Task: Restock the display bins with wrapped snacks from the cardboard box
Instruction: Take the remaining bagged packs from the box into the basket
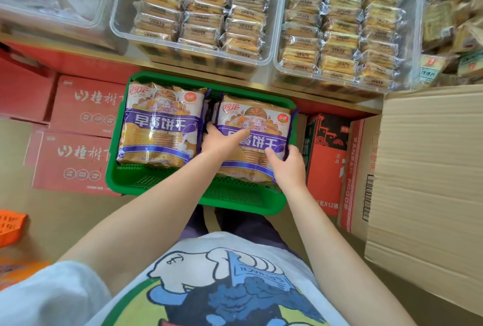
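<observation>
A green plastic basket (167, 182) sits on the floor below the shelf edge. Two large purple-and-gold biscuit bags lie in it side by side. The left bag (162, 127) lies untouched. My left hand (222, 140) grips the left edge of the right bag (257, 127), thumb across its front. My right hand (286, 166) grips the same bag at its lower right corner. The bag rests on others beneath it. The open cardboard box (428, 174) stands to the right, its flap facing me and its inside hidden.
Two clear display bins (115, 25) (415, 38) on the shelf above hold rows of small wrapped biscuits. Red cartons (78, 158) are stacked left of the basket, red-and-black ones (326, 158) to its right. An orange crate (10, 226) sits at far left.
</observation>
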`<state>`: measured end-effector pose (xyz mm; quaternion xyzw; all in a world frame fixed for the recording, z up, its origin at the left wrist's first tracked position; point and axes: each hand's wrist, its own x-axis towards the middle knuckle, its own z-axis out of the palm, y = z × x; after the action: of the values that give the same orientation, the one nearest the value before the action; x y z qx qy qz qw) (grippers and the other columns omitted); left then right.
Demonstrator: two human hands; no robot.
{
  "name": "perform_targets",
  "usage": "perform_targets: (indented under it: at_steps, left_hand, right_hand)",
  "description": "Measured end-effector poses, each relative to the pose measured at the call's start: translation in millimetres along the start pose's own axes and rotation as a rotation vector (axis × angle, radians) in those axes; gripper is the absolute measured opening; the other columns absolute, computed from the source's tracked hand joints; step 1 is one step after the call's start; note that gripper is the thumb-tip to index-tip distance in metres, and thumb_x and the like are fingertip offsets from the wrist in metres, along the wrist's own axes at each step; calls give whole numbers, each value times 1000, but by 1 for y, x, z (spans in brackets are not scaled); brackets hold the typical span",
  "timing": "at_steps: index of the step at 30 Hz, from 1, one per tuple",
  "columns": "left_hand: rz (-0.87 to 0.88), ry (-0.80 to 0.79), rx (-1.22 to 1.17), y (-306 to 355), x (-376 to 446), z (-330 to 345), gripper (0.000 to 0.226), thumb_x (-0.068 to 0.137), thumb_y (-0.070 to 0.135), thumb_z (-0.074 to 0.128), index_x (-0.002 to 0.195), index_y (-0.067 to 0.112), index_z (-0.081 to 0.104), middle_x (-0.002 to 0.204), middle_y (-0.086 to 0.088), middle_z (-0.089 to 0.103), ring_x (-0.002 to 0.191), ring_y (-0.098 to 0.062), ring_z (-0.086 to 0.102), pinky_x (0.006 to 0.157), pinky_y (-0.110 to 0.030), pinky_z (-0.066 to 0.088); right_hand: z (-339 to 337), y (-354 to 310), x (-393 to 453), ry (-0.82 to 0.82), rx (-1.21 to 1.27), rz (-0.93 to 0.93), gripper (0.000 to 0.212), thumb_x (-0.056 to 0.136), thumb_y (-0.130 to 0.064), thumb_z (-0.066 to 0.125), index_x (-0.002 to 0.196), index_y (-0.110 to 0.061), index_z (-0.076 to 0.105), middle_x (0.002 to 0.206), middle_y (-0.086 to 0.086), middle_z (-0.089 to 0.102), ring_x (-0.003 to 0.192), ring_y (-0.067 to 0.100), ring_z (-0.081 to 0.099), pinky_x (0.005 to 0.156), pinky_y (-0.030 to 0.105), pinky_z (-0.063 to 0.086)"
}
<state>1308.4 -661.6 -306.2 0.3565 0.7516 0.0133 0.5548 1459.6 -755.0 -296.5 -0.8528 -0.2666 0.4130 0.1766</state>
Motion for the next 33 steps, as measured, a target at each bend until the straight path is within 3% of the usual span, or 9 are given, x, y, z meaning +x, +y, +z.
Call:
perform_targets:
  at_steps: [3, 5, 8, 10, 14, 21, 24, 26, 33]
  left_hand:
    - [-45, -62, -94, 5, -3, 1, 123, 59, 73, 80, 154, 16, 26, 149, -6, 46, 133, -31, 50, 108, -50, 45]
    - [-27, -104, -41, 4, -6, 6, 117, 60, 76, 76, 152, 17, 32, 148, -7, 47, 131, -30, 50, 106, -51, 46]
    - [21, -125, -57, 0, -6, 9, 101, 70, 71, 75, 150, 20, 38, 148, -4, 48, 131, -29, 50, 105, -46, 46]
    - [27, -100, -109, -4, -3, 5, 88, 80, 62, 73, 148, 18, 39, 143, -2, 52, 128, -27, 53, 101, -42, 46]
    - [17, 0, -164, -12, -4, 3, 76, 87, 55, 69, 144, 15, 39, 137, -5, 56, 122, -27, 55, 96, -39, 46]
    - [156, 7, -51, -8, -4, 5, 72, 89, 55, 67, 144, 19, 38, 131, -2, 60, 112, -23, 62, 93, -41, 55]
    - [240, 0, 63, -6, -7, 6, 67, 95, 52, 61, 147, 22, 32, 121, 4, 58, 94, -14, 60, 65, -25, 51]
    - [254, -14, 96, -5, -9, 6, 66, 97, 50, 59, 149, 23, 29, 119, 5, 57, 89, -11, 58, 56, -20, 46]
    - [223, -6, 123, 4, -17, -1, 55, 98, 42, 61, 141, 18, 37, 129, -4, 61, 95, -17, 59, 59, -23, 46]
  right_hand:
    - [-12, 2, 7, -31, 179, 94, 33, 87, -54, 71, 99, -24, 66, 107, 1, 71, 92, 19, 70, 87, 42, 59]
    - [-17, 5, 8, -51, 242, 116, 33, 82, -58, 74, 92, -27, 66, 101, -2, 74, 88, 18, 73, 85, 45, 60]
    - [-17, 9, 4, -48, 178, 43, 53, 66, -72, 73, 99, -31, 68, 114, 0, 67, 96, 17, 69, 89, 45, 58]
    - [-15, 5, 3, -77, 102, -25, 43, 79, -61, 74, 109, -31, 67, 121, 0, 58, 104, 15, 61, 96, 38, 51]
    - [-15, -8, 16, -100, -23, -109, 35, 93, -44, 68, 121, -23, 63, 118, 3, 48, 100, 14, 47, 91, 27, 37]
    - [-14, 4, 14, -48, -33, -71, 39, 86, -58, 68, 108, -26, 60, 115, 0, 64, 96, 17, 65, 84, 39, 56]
    - [-16, 7, 12, -22, -60, -65, 40, 89, -55, 67, 111, -21, 59, 115, 2, 62, 94, 16, 64, 77, 32, 53]
    - [-15, 7, 11, -25, -61, -63, 42, 90, -54, 66, 113, -20, 58, 116, 2, 61, 95, 16, 63, 75, 30, 51]
    - [-21, -2, 2, -12, -77, -82, 45, 92, -51, 65, 118, -16, 56, 118, 2, 59, 90, 12, 55, 63, 23, 40]
